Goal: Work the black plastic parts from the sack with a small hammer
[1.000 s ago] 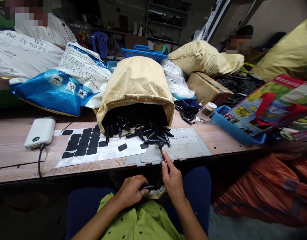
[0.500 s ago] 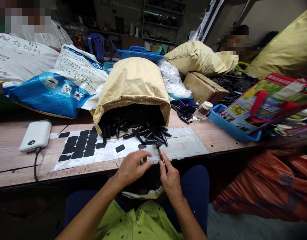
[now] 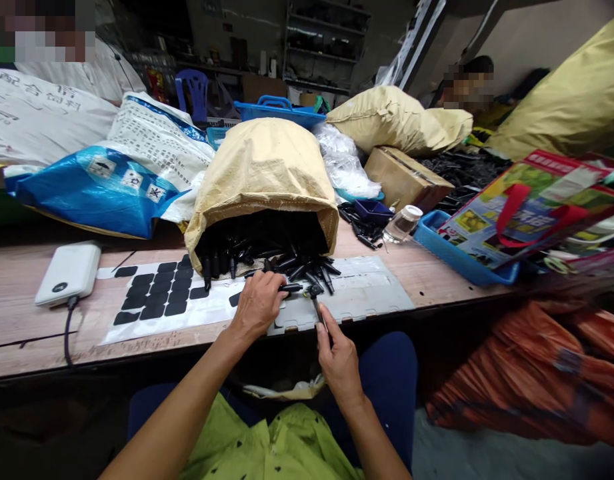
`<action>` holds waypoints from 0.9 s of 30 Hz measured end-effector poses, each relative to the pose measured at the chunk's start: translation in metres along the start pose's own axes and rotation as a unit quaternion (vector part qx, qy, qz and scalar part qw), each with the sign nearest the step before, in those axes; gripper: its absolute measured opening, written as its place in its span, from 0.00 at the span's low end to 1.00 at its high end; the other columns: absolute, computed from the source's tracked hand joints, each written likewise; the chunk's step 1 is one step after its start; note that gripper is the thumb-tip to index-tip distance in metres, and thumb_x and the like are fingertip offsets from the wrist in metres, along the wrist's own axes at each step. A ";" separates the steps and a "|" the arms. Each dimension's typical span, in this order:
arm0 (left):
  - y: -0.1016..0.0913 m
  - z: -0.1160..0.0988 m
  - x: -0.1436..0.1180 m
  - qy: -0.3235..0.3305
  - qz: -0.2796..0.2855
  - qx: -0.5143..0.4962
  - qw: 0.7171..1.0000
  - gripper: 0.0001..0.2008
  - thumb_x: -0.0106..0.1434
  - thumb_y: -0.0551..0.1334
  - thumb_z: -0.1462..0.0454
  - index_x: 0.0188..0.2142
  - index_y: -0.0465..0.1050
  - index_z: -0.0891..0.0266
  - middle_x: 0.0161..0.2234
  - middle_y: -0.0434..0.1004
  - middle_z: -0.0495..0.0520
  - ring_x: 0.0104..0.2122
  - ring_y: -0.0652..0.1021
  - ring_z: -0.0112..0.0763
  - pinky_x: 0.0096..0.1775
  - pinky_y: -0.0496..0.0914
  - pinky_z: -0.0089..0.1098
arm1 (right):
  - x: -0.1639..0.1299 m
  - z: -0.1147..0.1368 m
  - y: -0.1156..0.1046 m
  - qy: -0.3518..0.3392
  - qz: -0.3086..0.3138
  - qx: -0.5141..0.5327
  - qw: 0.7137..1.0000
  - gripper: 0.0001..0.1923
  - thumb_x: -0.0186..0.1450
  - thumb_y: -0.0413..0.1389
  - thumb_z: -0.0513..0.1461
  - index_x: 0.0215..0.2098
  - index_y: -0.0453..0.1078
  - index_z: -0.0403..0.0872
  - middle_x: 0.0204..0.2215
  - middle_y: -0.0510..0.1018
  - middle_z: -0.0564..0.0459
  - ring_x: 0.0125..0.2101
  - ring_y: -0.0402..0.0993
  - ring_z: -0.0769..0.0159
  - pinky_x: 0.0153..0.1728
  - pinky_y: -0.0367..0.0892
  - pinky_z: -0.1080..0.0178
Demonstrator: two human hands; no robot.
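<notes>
My left hand (image 3: 258, 301) is closed on a slim black tube-shaped part (image 3: 291, 288) at the front of the pile. In my right hand (image 3: 339, 360) is a thin rod-like tool (image 3: 317, 308), pinched between thumb and fingers. The tool's dark, rounded head (image 3: 313, 291), with a speck of yellow-green on it, is beside the right end of the black part; whether they touch I cannot tell. Behind both hands, several similar black parts (image 3: 299, 270) spill from the mouth of a beige woven sack (image 3: 269, 157).
A strip with black rounded patches (image 3: 154, 293) lies left of the hands, near a white power bank (image 3: 69, 273) with a cable. Toward the right are a clear jar (image 3: 404, 223), a blue basket (image 3: 467, 257) and a cardboard box (image 3: 407, 177). The table's front edge runs above my lap.
My left hand has moved forward and left to the pile and closed on a black part. My right hand has stayed almost in place with the tool.
</notes>
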State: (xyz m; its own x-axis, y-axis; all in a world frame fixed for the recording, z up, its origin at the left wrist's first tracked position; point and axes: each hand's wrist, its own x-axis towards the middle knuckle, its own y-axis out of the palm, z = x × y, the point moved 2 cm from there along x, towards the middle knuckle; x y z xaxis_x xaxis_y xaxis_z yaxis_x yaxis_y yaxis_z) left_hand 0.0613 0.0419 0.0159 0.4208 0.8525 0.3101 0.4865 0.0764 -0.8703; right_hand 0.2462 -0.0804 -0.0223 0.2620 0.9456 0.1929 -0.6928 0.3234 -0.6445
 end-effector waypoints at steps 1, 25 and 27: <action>-0.004 0.005 -0.005 -0.003 -0.001 -0.010 1.000 0.05 0.68 0.62 0.63 0.43 0.73 0.57 0.40 0.77 0.54 0.43 0.71 0.43 0.46 0.64 0.42 | 0.000 0.000 0.000 -0.001 0.001 0.001 1.000 0.24 0.75 0.48 0.44 0.67 0.66 0.54 0.57 0.78 0.51 0.53 0.79 0.58 0.56 0.72 0.59; -0.006 0.043 -0.027 -0.063 0.015 -0.170 0.983 0.09 0.60 0.70 0.61 0.42 0.81 0.55 0.37 0.79 0.51 0.41 0.72 0.39 0.45 0.65 0.37 | 0.000 0.061 0.001 -0.077 0.062 0.039 0.994 0.23 0.74 0.49 0.41 0.66 0.67 0.54 0.42 0.85 0.53 0.39 0.83 0.64 0.41 0.78 0.66; -0.007 0.043 -0.027 -0.066 0.016 -0.172 0.983 0.10 0.60 0.70 0.61 0.42 0.82 0.55 0.37 0.79 0.51 0.41 0.72 0.39 0.45 0.65 0.37 | 0.000 0.066 0.002 -0.096 0.055 0.044 0.993 0.24 0.74 0.49 0.40 0.67 0.66 0.52 0.49 0.83 0.52 0.45 0.83 0.63 0.46 0.77 0.65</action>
State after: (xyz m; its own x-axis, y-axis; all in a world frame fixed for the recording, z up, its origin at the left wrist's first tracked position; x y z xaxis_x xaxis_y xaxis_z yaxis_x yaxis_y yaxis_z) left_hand 0.0136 0.0407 -0.0027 0.3472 0.9133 0.2130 0.7152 -0.1110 -0.6900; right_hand 0.2002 -0.0770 0.0254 0.0542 0.9618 0.2682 -0.7678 0.2119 -0.6046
